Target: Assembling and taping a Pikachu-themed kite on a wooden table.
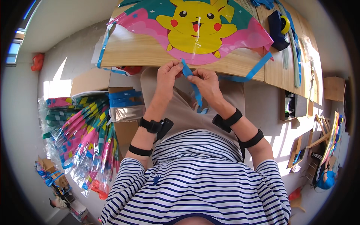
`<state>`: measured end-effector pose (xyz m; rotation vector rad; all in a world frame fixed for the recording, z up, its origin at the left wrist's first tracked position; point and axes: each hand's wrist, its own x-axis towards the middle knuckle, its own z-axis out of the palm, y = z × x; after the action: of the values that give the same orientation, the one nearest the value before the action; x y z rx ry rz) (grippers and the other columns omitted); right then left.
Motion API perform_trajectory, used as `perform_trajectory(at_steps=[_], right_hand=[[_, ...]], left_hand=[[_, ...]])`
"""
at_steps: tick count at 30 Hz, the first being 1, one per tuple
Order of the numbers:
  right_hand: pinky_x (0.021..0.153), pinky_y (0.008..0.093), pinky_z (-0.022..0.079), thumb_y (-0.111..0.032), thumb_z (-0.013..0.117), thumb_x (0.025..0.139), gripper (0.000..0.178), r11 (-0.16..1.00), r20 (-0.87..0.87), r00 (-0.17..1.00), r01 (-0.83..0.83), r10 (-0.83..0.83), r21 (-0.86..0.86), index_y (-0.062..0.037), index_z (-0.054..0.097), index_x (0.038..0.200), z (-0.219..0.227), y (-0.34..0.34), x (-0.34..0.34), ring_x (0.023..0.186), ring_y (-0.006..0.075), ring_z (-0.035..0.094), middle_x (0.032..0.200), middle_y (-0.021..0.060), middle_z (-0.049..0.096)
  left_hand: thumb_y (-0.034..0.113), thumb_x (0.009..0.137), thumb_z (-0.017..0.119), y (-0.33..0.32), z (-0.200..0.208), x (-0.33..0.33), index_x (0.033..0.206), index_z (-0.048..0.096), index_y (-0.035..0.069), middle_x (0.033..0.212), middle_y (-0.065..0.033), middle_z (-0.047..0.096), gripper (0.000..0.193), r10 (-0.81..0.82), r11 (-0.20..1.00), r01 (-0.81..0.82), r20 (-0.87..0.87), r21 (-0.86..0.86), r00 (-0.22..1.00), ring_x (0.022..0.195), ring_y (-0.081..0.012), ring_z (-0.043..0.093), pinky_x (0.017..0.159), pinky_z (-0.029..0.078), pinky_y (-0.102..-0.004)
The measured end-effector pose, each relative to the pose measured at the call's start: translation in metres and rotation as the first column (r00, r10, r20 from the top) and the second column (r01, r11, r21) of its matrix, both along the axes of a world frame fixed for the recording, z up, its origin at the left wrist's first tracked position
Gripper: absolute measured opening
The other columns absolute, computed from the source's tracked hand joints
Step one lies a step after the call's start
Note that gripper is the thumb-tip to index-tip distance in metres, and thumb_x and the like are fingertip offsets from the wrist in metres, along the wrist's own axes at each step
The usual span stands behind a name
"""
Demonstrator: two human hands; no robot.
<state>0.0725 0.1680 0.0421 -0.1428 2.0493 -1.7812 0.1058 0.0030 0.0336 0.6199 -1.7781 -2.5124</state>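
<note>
A narrow blue plastic strip (196,93) runs between my hands over my lap, at the table's near edge. My left hand (170,75) pinches with thumb and forefinger beside the strip's upper end. Lower down, my right hand (205,83) has the strip between thumb and fingers, and its tail dangles below. Just beyond lies a glossy plastic sheet (148,32), pink and green with a big yellow cartoon character, its curved edge close to my fingertips. Another blue strip (252,72) hangs from the sheet's right corner.
On the wooden table (123,50), a dark tape dispenser (278,32) with a yellow roll stands right of the sheet. Folded printed plastic sheets (88,131) pile up at my left, near a cardboard box (92,82). An open box (294,105) sits below the table's right side.
</note>
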Motion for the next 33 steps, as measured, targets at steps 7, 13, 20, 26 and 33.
perform_trajectory(at_steps=[7, 13, 20, 26, 33], right_hand=[[0.059, 0.0287, 0.045, -0.011, 0.075, 0.083, 0.015, 0.987, 0.052, 0.986, 0.159, -0.161, 0.033, 0.0033, 0.073, 0.085, -0.029, -0.002, -0.015, 0.063, 0.0088, 0.054, 0.068, 0.0039, 0.065], [0.058, 0.0272, 0.043, -0.011, 0.074, 0.082, 0.012, 0.962, 0.302, 0.931, 0.247, -0.202, -0.119, 0.0012, 0.073, 0.080, -0.074, -0.019, -0.015, 0.063, 0.0095, 0.055, 0.070, 0.0023, 0.065], [0.056, 0.0277, 0.036, -0.003, 0.065, 0.083, 0.007, 0.904, 0.544, 0.812, 0.373, -0.209, -0.209, -0.0001, 0.070, 0.087, -0.078, -0.031, -0.002, 0.063, 0.0110, 0.048, 0.077, 0.0019, 0.063], [0.060, 0.0295, 0.038, -0.003, 0.066, 0.082, 0.006, 0.909, 0.567, 0.788, 0.388, -0.242, -0.152, -0.0015, 0.070, 0.087, -0.077, -0.036, 0.000, 0.068, 0.0130, 0.050, 0.082, 0.0042, 0.064], [0.060, 0.0303, 0.041, -0.004, 0.066, 0.083, 0.007, 0.903, 0.608, 0.762, 0.397, -0.224, -0.165, -0.0015, 0.070, 0.088, -0.072, -0.039, 0.004, 0.070, 0.0145, 0.054, 0.082, 0.0048, 0.065]], left_hand=[[0.011, 0.095, 0.066, 0.004, 0.012, -0.005, 0.103, 0.067, 0.001, 0.095, -0.0032, 0.068, 0.013, 0.173, 0.909, -0.221, -0.163, -0.353, 0.971, 0.086, -0.0126, 0.064, 0.084, 0.051, -0.0292], [0.005, 0.091, 0.065, 0.025, 0.021, 0.019, 0.114, 0.064, -0.001, 0.113, -0.0147, 0.067, 0.024, -0.184, 0.425, -0.210, -0.311, -0.880, 0.932, 0.104, -0.0305, 0.064, 0.094, 0.049, -0.0393], [0.003, 0.093, 0.056, 0.022, -0.018, 0.011, 0.126, 0.061, -0.002, 0.137, -0.0180, 0.058, 0.034, -0.371, 0.099, -0.070, -0.102, -0.993, 0.923, 0.129, -0.0346, 0.053, 0.115, 0.030, -0.0546], [-0.003, 0.084, 0.057, 0.018, -0.019, 0.010, 0.128, 0.061, -0.001, 0.139, -0.0176, 0.057, 0.044, -0.385, 0.024, -0.043, -0.049, -0.999, 0.922, 0.136, -0.0337, 0.048, 0.119, 0.025, -0.0566], [0.002, 0.082, 0.058, 0.013, -0.020, 0.007, 0.126, 0.062, -0.001, 0.134, -0.0167, 0.059, 0.044, -0.407, -0.015, -0.055, -0.045, -0.998, 0.912, 0.133, -0.0349, 0.049, 0.117, 0.026, -0.0593]])
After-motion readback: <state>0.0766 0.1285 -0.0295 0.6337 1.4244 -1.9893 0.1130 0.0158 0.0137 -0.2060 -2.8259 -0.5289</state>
